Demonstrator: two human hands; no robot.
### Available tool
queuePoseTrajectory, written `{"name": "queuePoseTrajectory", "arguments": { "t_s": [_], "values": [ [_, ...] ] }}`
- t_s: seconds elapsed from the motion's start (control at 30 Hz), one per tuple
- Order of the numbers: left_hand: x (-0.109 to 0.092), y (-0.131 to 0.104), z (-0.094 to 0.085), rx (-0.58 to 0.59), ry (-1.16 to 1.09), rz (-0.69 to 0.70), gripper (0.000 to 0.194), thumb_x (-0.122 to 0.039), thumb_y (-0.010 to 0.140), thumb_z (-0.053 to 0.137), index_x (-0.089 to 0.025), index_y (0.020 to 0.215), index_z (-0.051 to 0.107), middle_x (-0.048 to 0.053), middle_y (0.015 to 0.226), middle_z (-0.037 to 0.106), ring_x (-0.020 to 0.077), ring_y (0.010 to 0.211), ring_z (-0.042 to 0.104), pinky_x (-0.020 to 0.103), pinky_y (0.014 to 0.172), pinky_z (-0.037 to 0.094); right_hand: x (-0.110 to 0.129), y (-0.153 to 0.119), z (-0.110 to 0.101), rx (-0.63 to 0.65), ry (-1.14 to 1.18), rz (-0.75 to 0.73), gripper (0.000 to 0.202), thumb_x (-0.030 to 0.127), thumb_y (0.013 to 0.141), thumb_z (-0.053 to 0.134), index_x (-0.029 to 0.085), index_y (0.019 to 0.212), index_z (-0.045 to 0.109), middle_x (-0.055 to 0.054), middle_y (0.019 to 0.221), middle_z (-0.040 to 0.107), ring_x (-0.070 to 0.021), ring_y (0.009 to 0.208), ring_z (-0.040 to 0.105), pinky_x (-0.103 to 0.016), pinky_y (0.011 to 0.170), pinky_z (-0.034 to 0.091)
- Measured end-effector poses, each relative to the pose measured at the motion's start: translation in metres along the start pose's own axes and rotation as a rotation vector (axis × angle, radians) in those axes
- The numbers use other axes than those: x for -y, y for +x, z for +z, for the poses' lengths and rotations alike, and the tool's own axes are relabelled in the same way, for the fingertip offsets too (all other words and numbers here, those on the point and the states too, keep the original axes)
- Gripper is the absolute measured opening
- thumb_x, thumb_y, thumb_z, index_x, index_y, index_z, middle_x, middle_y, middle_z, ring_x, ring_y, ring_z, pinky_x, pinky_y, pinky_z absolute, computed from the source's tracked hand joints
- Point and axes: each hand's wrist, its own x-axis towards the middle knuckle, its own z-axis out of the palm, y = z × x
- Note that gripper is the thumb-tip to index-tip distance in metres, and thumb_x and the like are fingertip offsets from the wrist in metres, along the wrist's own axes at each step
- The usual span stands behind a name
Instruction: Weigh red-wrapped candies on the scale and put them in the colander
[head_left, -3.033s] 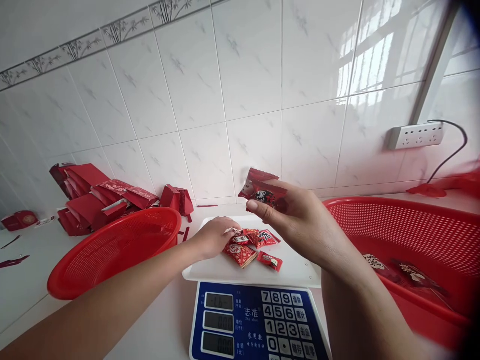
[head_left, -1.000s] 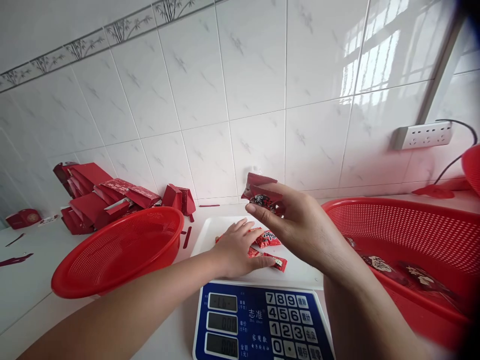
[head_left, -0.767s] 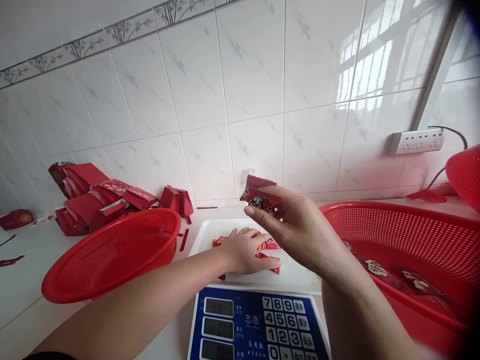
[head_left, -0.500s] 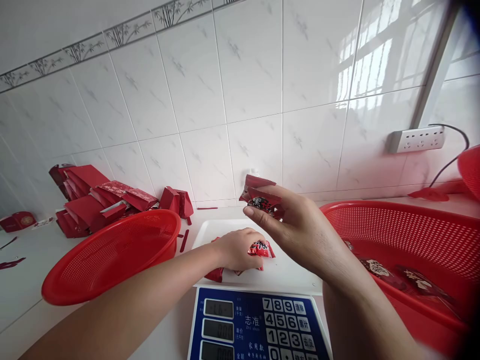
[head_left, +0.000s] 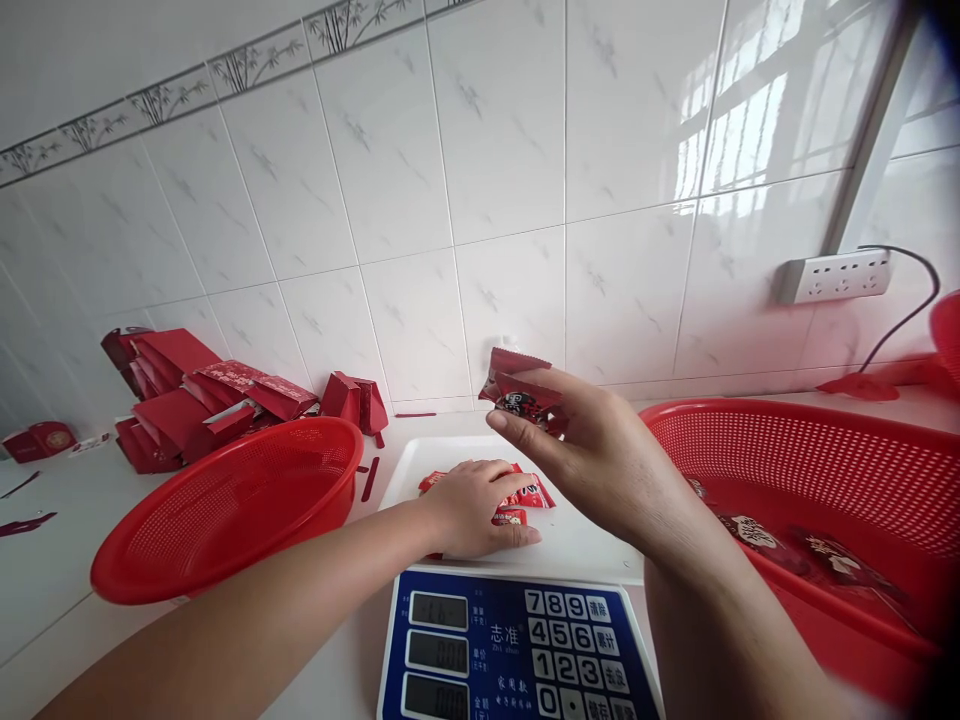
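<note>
My right hand point(head_left: 592, 450) is closed on small dark red snack packets point(head_left: 517, 385), pinched between thumb and fingers above the scale. The white weighing tray point(head_left: 581, 535) of a kitchen scale lies below. On that tray rest several bright red snack packets point(head_left: 536, 492). My left hand point(head_left: 472, 508) lies over them with fingers stretched and thumb apart, touching their tops and hiding part of them. Nearest me is the scale's blue panel point(head_left: 506, 650) with number keys and small displays.
A red plastic basket point(head_left: 225, 510) stands on the left. Another red basket point(head_left: 795, 440) at the right holds a few dark packets point(head_left: 832, 560). Red gift boxes point(head_left: 180, 395) are piled by the tiled wall. A power strip point(head_left: 836, 277) is mounted on the wall.
My left hand's fingers have straightened out from a curled grasp, and the packets beneath have shifted slightly. My right hand stays put with its packets.
</note>
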Motion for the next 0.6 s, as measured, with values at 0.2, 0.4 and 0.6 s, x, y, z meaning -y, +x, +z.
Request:
{"name": "queuePoseTrajectory", "arguments": {
  "t_s": [0.2,0.4,0.6],
  "values": [
    [-0.003,-0.002,-0.01,-0.042,-0.136,0.021,0.063,-0.072,0.084,0.046,-0.027,0.126,0.06,0.009,0.136,0.056,0.0361,0.126,0.049,0.051,0.102,0.041,0.0,0.0,0.0,-0.009,-0.01,0.006,0.022,0.03,0.087,0.062,0.02,0.104,0.071,-0.007,0.106,0.073,-0.0219,0.096,0.069,-0.033,0.079,0.057],
    [0.013,-0.025,-0.032,-0.063,-0.226,-0.041,0.071,-0.073,0.085,0.042,-0.029,0.141,0.046,0.009,0.149,0.045,0.0334,0.137,0.038,0.05,0.109,0.035,0.0,-0.002,-0.001,-0.013,-0.029,0.006,0.021,0.032,0.087,0.062,0.021,0.101,0.072,-0.007,0.104,0.074,-0.0225,0.093,0.069,-0.033,0.077,0.056],
    [0.029,-0.041,-0.023,-0.035,-0.12,-0.104,0.075,-0.077,0.082,0.041,-0.033,0.143,0.044,0.005,0.16,0.026,0.0372,0.148,0.013,0.056,0.116,0.021,0.001,0.0,0.0,-0.007,-0.012,0.002,0.022,0.033,0.087,0.063,0.02,0.101,0.072,-0.007,0.102,0.074,-0.0209,0.09,0.069,-0.032,0.076,0.055]
  ]
}}
